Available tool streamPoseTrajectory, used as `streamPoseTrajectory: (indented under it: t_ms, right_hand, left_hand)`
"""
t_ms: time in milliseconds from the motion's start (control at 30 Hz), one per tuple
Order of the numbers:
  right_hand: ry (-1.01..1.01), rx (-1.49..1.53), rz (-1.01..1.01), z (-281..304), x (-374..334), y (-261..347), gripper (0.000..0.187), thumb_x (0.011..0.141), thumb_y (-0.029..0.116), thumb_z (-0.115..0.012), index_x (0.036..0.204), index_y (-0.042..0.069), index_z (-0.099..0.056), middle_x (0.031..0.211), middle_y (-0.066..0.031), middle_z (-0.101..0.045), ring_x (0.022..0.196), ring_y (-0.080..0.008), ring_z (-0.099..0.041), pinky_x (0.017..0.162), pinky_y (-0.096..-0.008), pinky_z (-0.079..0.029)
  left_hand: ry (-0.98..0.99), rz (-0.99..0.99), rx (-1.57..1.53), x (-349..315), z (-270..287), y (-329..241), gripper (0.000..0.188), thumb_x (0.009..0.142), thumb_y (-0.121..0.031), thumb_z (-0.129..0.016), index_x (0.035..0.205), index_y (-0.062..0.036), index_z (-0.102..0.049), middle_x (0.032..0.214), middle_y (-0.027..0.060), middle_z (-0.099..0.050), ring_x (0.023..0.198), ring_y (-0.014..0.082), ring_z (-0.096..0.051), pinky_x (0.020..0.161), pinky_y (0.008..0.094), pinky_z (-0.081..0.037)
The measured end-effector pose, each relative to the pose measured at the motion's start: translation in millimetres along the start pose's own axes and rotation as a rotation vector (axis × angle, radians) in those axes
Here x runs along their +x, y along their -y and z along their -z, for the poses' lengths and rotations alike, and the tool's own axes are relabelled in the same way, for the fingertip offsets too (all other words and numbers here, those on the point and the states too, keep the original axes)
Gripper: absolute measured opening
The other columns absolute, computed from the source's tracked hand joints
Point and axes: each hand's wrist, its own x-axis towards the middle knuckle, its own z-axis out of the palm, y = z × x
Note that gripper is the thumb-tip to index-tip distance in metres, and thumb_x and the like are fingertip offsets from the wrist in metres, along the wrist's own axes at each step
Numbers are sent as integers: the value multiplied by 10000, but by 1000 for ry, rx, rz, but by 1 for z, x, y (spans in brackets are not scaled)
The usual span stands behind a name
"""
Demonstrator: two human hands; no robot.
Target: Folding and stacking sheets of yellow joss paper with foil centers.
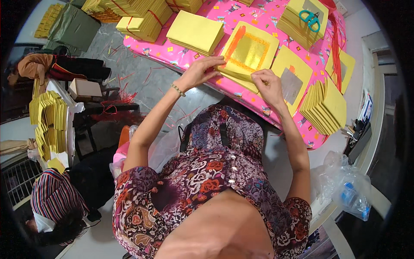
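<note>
A stack of yellow paper sheets [236, 71] lies before me at the table's near edge. Its top sheet carries a gold foil square [246, 54] framed in orange, with a red-orange stripe at its left. My left hand [197, 76], wearing a beaded bracelet, grips the near left corner between fingers and thumb. At the near right corner, my right hand [269, 87] pinches the raised near edge of the sheet. That edge stands up as a narrow strip between both hands. Right of it lies another yellow sheet with a silver square [292, 85].
The pink patterned table [181, 57] also bears a folded yellow stack [195, 33], fanned folded papers [324, 105], teal scissors [309, 20] on a pile and red strings [336, 56]. Tied bundles [146, 21] stand at far left. Two people work at a side table on the left.
</note>
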Motion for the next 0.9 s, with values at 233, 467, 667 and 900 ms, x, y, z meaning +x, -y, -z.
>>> streamPoseTrajectory:
  t_ms: [233, 467, 667, 900]
  right_hand:
    - [4, 55, -52, -2, 0, -2, 185, 862, 170, -660, 856, 3, -740, 874, -91, -703, 888, -199, -623, 737, -308, -487]
    - [-12, 24, -23, -1, 2, -5, 188, 855, 165, -655, 849, -3, -738, 870, -94, -707, 881, -202, -630, 745, -314, -492]
    - [-34, 21, -11, -1, 0, -3, 192, 865, 173, -653, 855, -1, -733, 862, -99, -704, 872, -216, -632, 744, -323, -496]
    - [-37, -367, 386, 12, -4, 14, 262, 816, 242, -738, 1012, 75, -691, 1198, -116, -628, 1098, -286, -598, 957, -432, -449]
  left_hand:
    - [-7, 11, 19, 0, 0, -1, 400, 868, -175, -706, 1252, -97, -629, 1294, 84, -621, 1057, 234, -655, 864, 340, -552]
    - [-27, -9, 51, 1, 0, -1, 409, 855, -200, -720, 1239, -92, -634, 1263, 89, -636, 1013, 236, -663, 847, 339, -548]
    - [-31, -126, 282, 21, -1, -17, 313, 812, -176, -725, 1093, -65, -645, 1079, 99, -666, 973, 288, -629, 838, 372, -524]
    - [86, -158, 432, 40, 6, -21, 104, 822, -137, -644, 873, -57, -599, 849, 104, -648, 875, 294, -632, 773, 393, -514]
